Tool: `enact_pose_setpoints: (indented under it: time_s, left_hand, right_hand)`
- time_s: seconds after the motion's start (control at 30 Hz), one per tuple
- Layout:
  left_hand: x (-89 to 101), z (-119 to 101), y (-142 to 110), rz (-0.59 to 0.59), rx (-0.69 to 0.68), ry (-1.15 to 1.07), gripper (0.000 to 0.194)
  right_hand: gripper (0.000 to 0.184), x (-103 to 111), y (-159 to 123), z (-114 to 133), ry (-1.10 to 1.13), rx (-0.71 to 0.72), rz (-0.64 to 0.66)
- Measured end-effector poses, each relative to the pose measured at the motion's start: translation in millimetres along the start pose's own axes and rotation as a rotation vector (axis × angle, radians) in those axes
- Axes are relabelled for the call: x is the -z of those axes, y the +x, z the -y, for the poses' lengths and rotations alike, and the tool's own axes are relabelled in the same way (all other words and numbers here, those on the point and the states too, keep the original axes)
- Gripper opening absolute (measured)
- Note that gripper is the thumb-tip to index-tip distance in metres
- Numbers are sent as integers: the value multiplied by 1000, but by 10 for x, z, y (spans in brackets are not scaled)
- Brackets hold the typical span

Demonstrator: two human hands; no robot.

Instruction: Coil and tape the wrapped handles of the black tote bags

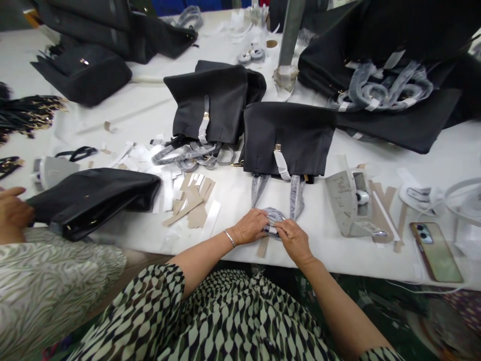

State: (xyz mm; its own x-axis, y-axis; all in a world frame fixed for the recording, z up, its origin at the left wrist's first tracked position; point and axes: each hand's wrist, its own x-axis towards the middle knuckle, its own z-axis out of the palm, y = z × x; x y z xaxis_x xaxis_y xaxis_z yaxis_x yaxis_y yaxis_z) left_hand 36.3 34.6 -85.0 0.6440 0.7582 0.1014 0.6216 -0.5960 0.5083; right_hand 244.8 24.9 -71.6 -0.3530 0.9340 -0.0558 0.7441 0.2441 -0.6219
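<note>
Near the table's front edge, my left hand (251,226) and my right hand (296,241) close from both sides on a coiled strap (276,215) in clear plastic wrap. A pale band or strip shows on the coil between my fingertips. Just beyond lies a black handbag (291,128) with a gold clasp, its tab wrapped in white. Two plastic-wrapped handles (296,198) reach from that bag toward my hands. Under the coil a brown cardboard strip (262,247) sticks out.
Behind left lies another black handbag (210,108) with wrapped straps. Cardboard strips (195,200) and white paper scraps are scattered leftward. A tape dispenser (347,205) and a phone (436,250) lie right. At far left a co-worker's hand (13,213) is by a black bag (101,193). A metal post (291,32) rises behind.
</note>
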Motion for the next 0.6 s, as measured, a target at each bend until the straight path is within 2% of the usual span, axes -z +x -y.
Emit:
enact_pose_setpoints:
  time_s: [0.1, 0.17, 0.27, 0.37, 0.43, 0.5, 0.6]
  left_hand:
    - [3, -8, 2, -17, 29, -27, 37]
    - [8, -10, 4, 20, 12, -28, 39]
    - [24, -10, 15, 69, 23, -27, 35]
    - [55, -14, 38, 61, 78, -49, 37]
    - [77, -17, 57, 59, 107, -76, 39]
    - [92, -18, 71, 57, 116, -99, 39]
    - [82, -12, 73, 45, 117, -117, 37]
  right_hand:
    - [28, 36, 27, -8, -6, 24, 39]
    - [28, 67, 51, 13, 9, 30, 43]
    - [25, 107, -36, 64, 74, 27, -60]
    - [23, 88, -329, 92, 104, -7, -155]
    - [22, 29, -549, 100, 75, -30, -62]
    - [20, -51, -685, 123, 14, -84, 96]
    - [24, -163, -646, 217, -107, -224, 205]
